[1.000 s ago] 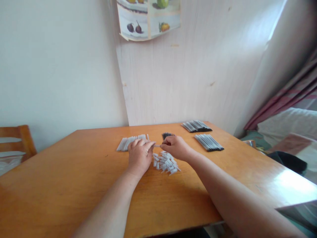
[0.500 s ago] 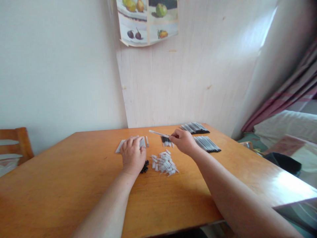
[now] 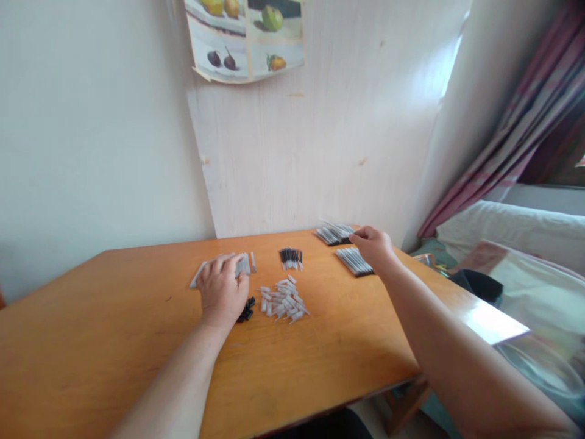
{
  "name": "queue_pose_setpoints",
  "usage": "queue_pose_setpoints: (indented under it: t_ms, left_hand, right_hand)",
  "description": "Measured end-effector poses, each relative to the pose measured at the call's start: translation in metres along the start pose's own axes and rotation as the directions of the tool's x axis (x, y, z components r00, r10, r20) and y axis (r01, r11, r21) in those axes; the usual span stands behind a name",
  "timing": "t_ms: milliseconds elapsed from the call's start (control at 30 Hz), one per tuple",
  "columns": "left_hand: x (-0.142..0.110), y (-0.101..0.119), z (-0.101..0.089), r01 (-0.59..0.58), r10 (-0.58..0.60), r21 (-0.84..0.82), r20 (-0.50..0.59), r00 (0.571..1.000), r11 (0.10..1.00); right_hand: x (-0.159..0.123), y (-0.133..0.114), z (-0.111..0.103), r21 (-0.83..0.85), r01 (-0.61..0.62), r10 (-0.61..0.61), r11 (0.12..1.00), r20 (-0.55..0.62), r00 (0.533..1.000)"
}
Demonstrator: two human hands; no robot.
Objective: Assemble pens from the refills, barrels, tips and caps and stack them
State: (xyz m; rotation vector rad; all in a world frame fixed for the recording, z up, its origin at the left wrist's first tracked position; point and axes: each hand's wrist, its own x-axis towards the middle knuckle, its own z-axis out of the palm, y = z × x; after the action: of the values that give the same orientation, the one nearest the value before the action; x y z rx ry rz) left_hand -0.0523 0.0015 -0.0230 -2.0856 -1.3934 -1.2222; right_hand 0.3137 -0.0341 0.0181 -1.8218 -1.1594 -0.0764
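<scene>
My right hand [image 3: 375, 249] is closed in a pinch on one end of a thin clear pen [image 3: 336, 227]. It holds this pen just over the far row of pens [image 3: 333, 235], which have clear barrels and black ends. A second row of such pens [image 3: 354, 261] lies right below that hand. My left hand [image 3: 222, 289] lies palm down with its fingers loosely stretched over a set of clear tubes [image 3: 244, 263], partly covering them. Beside its wrist is a small heap of black caps [image 3: 247, 310], partly hidden by the hand.
A loose pile of small white pieces [image 3: 286, 300] lies mid-table. Behind it is a neat row of thin black refills [image 3: 291, 258] with pale tips. The wooden table [image 3: 114, 317] meets the wall at the back. A black bin-like container [image 3: 478, 286] stands off to the right.
My right hand has carried the pen rightward and back, from above the refills to the far row of pens. My left hand stays over the clear tubes. The view has turned to the right.
</scene>
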Motion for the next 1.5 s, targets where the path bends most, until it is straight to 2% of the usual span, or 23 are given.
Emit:
queue_pose_setpoints:
  t_ms: [200,367,633,867,1500]
  left_hand:
    - [0.000,-0.004,0.004,-0.027,0.028,0.039,-0.010,1.000,0.999]
    - [0.001,-0.008,0.006,-0.040,0.039,0.059,0.018,0.999,0.997]
    - [0.001,-0.013,0.008,-0.046,0.042,0.091,0.039,0.998,0.995]
    - [0.002,-0.014,0.009,-0.072,0.069,0.070,0.052,0.996,0.995]
    - [0.001,-0.013,0.009,-0.055,0.052,0.066,0.052,0.997,0.996]
  right_hand:
    - [-0.001,0.066,-0.029,-0.165,-0.206,0.193,0.965,-0.092,0.977]
    - [-0.009,0.096,-0.030,-0.253,-0.298,0.293,0.921,-0.059,0.954]
    - [-0.017,0.092,-0.025,-0.352,-0.305,0.337,0.885,0.034,0.941]
    - [-0.016,0.092,-0.022,-0.388,-0.304,0.352,0.870,0.058,0.934]
    - [-0.018,0.094,-0.020,-0.417,-0.295,0.372,0.860,0.116,0.921]
